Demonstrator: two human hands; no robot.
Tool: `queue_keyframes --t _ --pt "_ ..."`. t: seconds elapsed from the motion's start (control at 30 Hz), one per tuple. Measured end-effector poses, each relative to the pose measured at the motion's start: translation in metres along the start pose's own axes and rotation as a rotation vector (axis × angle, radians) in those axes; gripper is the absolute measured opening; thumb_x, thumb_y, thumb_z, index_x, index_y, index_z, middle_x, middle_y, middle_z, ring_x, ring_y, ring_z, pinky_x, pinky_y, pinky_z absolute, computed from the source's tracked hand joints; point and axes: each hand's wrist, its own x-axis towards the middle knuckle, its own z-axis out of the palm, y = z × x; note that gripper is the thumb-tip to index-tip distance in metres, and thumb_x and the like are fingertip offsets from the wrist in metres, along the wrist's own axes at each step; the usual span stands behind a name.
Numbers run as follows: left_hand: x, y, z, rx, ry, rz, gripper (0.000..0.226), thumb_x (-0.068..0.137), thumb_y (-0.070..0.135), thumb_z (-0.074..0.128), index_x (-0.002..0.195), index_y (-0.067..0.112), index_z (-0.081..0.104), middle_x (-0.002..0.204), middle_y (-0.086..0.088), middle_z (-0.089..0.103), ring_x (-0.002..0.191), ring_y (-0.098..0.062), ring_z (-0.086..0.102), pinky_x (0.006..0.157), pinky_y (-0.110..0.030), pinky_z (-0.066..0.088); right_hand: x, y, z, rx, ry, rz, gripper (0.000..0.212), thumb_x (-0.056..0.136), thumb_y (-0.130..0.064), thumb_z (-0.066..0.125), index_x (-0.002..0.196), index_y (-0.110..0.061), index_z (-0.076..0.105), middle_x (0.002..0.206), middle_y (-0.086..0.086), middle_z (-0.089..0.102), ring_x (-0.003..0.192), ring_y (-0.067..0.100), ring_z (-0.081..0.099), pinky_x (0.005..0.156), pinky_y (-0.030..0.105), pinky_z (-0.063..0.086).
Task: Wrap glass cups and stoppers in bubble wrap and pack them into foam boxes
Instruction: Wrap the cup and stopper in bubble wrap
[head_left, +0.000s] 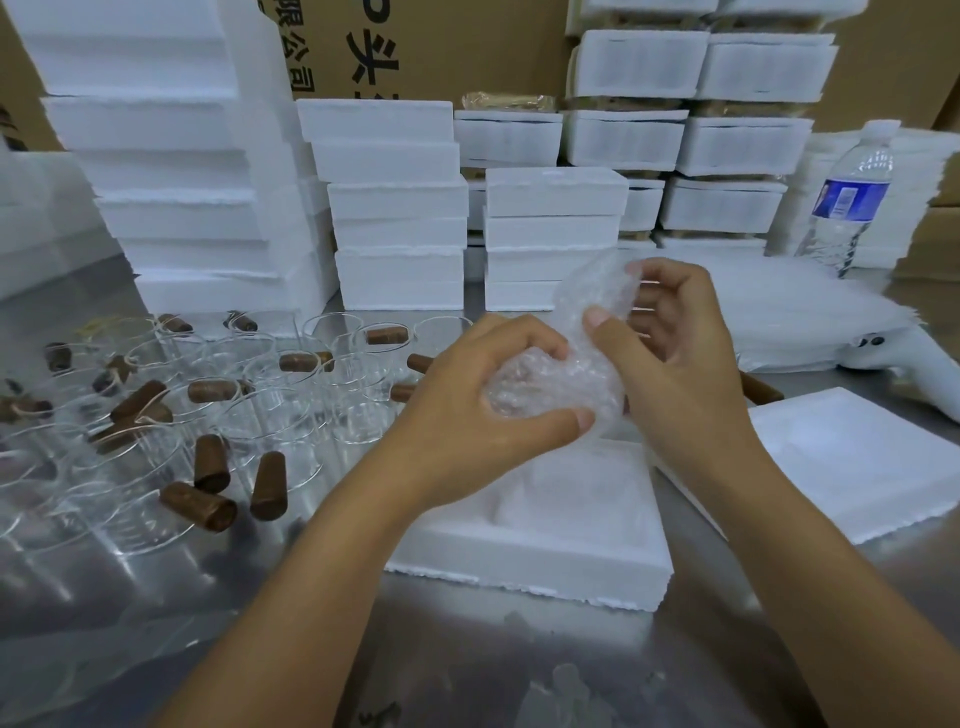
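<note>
Two hands gripped bubble-wrapped bundle (556, 387) above open foam box (545, 545) on bench (467, 649): left hand (483, 400) cupped bundle, right hand (670, 353) pinched loose wrap end, likely folding before packing.

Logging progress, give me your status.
Left hand and right hand both gripping bubble-wrap bundle. Open foam box below. Nothing blocking.

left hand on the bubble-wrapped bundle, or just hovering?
Touching. The head view shows the left hand cupped around the bubble-wrapped bundle, thumb pressed into the wrap from below and fingers curled over its top.
</note>
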Motion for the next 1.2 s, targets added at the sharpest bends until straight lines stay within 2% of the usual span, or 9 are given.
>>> queue_keyframes --t 0.17,0.27,0.33,0.47,0.67,0.77,0.87,1.03,1.2 --pt "0.0 -0.001 0.001 -0.04 0.012 0.001 0.037 0.067 0.036 0.075 0.091 0.044 0.049 0.095 0.018 0.055 0.085 -0.002 0.059 0.07 -0.018 0.048 0.001 -0.002 -0.001 -0.148 -0.068 -0.093 0.016 0.087 -0.022 0.066 0.092 -0.038 0.064 0.09 -0.022 0.066 0.092 0.001 0.06 0.087 0.04 0.048" --pt "0.0 -0.002 0.0 -0.129 0.041 -0.05 0.057 0.066 0.034 0.077 0.108 0.045 0.04 0.103 0.018 0.056 0.09 -0.001 0.063 0.071 -0.016 0.051 -0.002 -0.003 -0.001 -0.149 -0.132 -0.118 0.011 0.09 -0.042 0.055 0.086 -0.045 0.065 0.087 -0.023 0.066 0.096 0.003 0.06 0.086 0.032 0.048" --pt "0.0 -0.003 -0.001 -0.133 0.05 -0.064 0.069 0.067 0.034 0.078 0.122 0.045 0.037 0.109 0.017 0.054 0.096 -0.001 0.062 0.077 -0.017 0.052 -0.004 -0.003 0.0 -0.101 -0.194 -0.09 0.03 0.09 -0.056 0.041 0.081 -0.048 0.069 0.092 -0.025 0.064 0.103 0.005 0.058 0.087 0.027 0.045" --pt "-0.001 0.0 0.0 -0.059 0.082 -0.058 0.068 0.066 0.038 0.077 0.125 0.041 0.044 0.116 0.019 0.05 0.103 -0.007 0.059 0.088 -0.033 0.054 -0.009 -0.003 0.004 -0.136 -0.259 -0.093 0.041 0.082 -0.076 0.022 0.084 -0.064 0.06 0.1 -0.032 0.058 0.112 0.002 0.052 0.096 0.025 0.037" --pt "0.0 0.003 0.003 0.025 0.119 0.051 0.062 0.07 0.025 0.083 0.12 0.033 0.047 0.118 0.011 0.052 0.102 -0.008 0.057 0.087 -0.027 0.05 -0.009 0.004 0.003 -0.336 -0.313 -0.306 0.088 0.086 -0.07 0.007 0.078 -0.003 0.065 0.096 -0.05 0.041 0.104 -0.02 0.031 0.094 0.028 0.027" --pt "0.0 0.003 0.004 0.013 0.113 0.044 0.061 0.073 0.025 0.081 0.122 0.032 0.047 0.117 0.016 0.051 0.103 0.001 0.054 0.087 -0.018 0.046 -0.008 0.007 0.001 -0.321 -0.282 -0.283 0.082 0.086 -0.07 0.008 0.085 -0.009 0.064 0.098 -0.041 0.045 0.104 -0.008 0.039 0.092 0.026 0.032" --pt "0.001 0.002 0.002 -0.1 0.118 0.021 0.059 0.074 0.025 0.078 0.124 0.032 0.047 0.118 0.016 0.052 0.101 0.006 0.054 0.082 -0.011 0.046 -0.007 0.006 0.002 -0.096 -0.138 -0.204 0.046 0.095 -0.055 0.021 0.093 -0.033 0.061 0.095 -0.023 0.06 0.099 0.001 0.055 0.082 0.015 0.04" --pt "0.003 -0.002 -0.004 -0.326 0.174 -0.051 0.043 0.068 0.041 0.074 0.107 0.045 0.058 0.127 0.006 0.056 0.121 -0.019 0.052 0.104 -0.047 0.042 0.001 0.008 -0.006 0.061 0.157 -0.034 0.04 0.094 -0.043 0.026 0.097 -0.032 0.065 0.098 -0.015 0.066 0.099 0.0 0.059 0.083 0.011 0.043" --pt "0.005 -0.007 -0.005 -0.527 0.198 -0.095 0.033 0.06 0.04 0.075 0.09 0.034 0.063 0.097 0.005 0.064 0.093 -0.018 0.063 0.072 -0.032 0.052 0.005 0.009 -0.004 0.207 0.075 0.229 0.038 0.1 -0.033 0.041 0.077 -0.032 0.072 0.084 -0.009 0.071 0.086 0.011 0.064 0.08 0.027 0.049"
